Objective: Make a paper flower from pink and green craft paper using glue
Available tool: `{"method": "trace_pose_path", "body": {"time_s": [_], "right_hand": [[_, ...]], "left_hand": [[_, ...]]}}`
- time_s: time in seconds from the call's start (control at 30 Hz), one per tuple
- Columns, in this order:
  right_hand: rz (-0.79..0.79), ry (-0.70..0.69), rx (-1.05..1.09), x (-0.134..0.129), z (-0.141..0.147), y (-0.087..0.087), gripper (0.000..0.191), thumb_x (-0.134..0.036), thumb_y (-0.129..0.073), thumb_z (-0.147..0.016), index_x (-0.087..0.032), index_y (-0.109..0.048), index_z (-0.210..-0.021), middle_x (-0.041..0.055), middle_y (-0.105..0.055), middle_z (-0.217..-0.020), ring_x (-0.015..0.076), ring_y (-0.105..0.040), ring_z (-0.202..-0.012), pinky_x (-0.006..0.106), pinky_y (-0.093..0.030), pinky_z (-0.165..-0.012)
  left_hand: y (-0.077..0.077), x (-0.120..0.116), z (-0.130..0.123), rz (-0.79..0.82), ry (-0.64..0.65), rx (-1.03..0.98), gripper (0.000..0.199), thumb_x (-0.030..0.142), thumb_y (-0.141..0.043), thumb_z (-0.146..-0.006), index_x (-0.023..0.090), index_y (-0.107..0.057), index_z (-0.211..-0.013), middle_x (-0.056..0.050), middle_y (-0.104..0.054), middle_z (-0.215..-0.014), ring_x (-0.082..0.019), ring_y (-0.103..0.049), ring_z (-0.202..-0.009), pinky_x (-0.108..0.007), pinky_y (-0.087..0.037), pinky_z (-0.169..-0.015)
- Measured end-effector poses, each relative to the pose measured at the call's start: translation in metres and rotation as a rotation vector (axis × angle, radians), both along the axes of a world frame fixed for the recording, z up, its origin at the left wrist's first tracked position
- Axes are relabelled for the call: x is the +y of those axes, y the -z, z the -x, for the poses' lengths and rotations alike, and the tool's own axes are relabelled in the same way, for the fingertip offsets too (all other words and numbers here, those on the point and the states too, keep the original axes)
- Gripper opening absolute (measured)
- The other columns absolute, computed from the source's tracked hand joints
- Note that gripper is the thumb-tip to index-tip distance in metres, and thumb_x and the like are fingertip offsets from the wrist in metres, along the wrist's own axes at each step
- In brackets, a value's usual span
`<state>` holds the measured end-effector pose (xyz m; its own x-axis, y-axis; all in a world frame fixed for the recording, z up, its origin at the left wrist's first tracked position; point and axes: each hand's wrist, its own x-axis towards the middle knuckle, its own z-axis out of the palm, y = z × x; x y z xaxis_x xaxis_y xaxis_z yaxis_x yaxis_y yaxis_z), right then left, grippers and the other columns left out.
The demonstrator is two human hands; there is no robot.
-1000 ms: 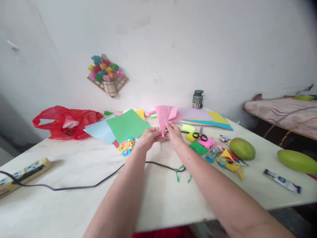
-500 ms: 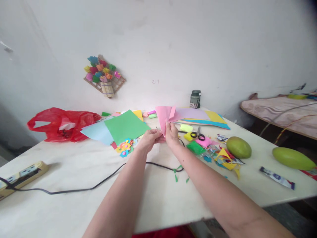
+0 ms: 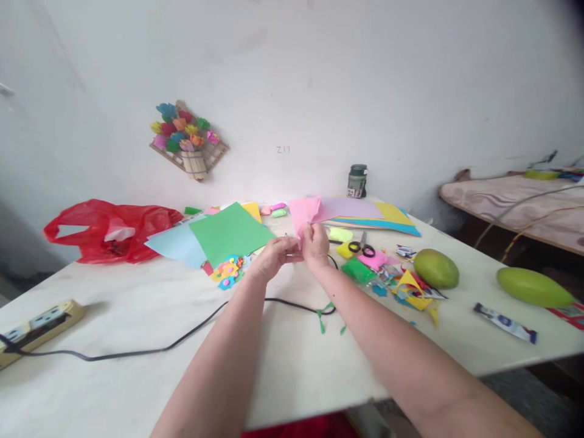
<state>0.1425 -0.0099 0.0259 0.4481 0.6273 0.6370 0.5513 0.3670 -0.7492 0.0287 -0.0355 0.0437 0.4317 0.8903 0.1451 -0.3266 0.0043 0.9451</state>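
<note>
A sheet of pink paper [image 3: 303, 212], drawn together into a cone shape with its wide end up, is between my two hands above the table. My right hand [image 3: 316, 244] is closed around its narrow lower part. At the cone's bottom tip, my left hand [image 3: 279, 254] pinches with thumb and fingers; the tip itself is mostly hidden by the fingers. Left of the hands lie a green sheet [image 3: 230, 231] and paper flowers [image 3: 228, 271]. To the right lie black-handled scissors [image 3: 362, 246] on packets of coloured clay [image 3: 373, 260].
A red plastic bag [image 3: 114, 231] lies at the left, a power strip [image 3: 41, 328] in front of it. A black cable [image 3: 168, 348] crosses the table. Paper scraps [image 3: 413, 292], two green fruits [image 3: 435, 269] and a tube [image 3: 505, 322] lie right. A jar [image 3: 357, 181] stands behind.
The pink paper's upper flap at the right has folded inward, and the cone looks more crumpled. My right hand has turned and closed more tightly around it. The view has shifted slightly.
</note>
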Motion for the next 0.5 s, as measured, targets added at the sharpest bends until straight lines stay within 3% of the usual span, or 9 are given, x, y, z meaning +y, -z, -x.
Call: {"method": "trace_pose_path", "body": {"time_s": [0.1, 0.33, 0.5], "right_hand": [[-0.011, 0.0, -0.002, -0.0025, 0.0003, -0.0003, 0.024, -0.034, -0.035, -0.08, -0.023, -0.028, -0.06, -0.0002, -0.04, -0.061, 0.0163, -0.037, -0.062, 0.029, -0.032, -0.062], [0.019, 0.029, 0.007, -0.0034, -0.0014, -0.0007, 0.027, -0.035, -0.036, -0.081, -0.023, -0.028, -0.058, -0.0009, -0.038, -0.06, 0.0161, -0.036, -0.061, 0.029, -0.031, -0.063], [-0.014, -0.002, 0.048, -0.0011, -0.0029, 0.0013, 0.026, -0.035, -0.038, -0.08, -0.023, -0.031, -0.058, -0.0006, -0.041, -0.061, 0.0158, -0.037, -0.062, 0.029, -0.031, -0.063]], "left_hand": [[-0.0009, -0.0013, -0.0024, 0.005, -0.073, 0.066, 0.021, 0.029, -0.07, -0.059, 0.01, -0.06, -0.063, -0.002, -0.057, -0.059, -0.011, -0.056, -0.056, -0.028, -0.049, -0.064], [0.0054, 0.0044, 0.0019, -0.012, -0.01, 0.083, 0.046, 0.053, -0.067, -0.059, 0.012, -0.061, -0.079, -0.008, -0.065, -0.07, -0.017, -0.061, -0.064, -0.033, -0.049, -0.067], [0.0086, 0.0053, -0.0021, -0.033, -0.146, 0.136, 0.039, 0.041, -0.075, -0.055, 0.011, -0.06, -0.074, -0.006, -0.064, -0.069, -0.015, -0.06, -0.061, -0.03, -0.049, -0.065]]}}
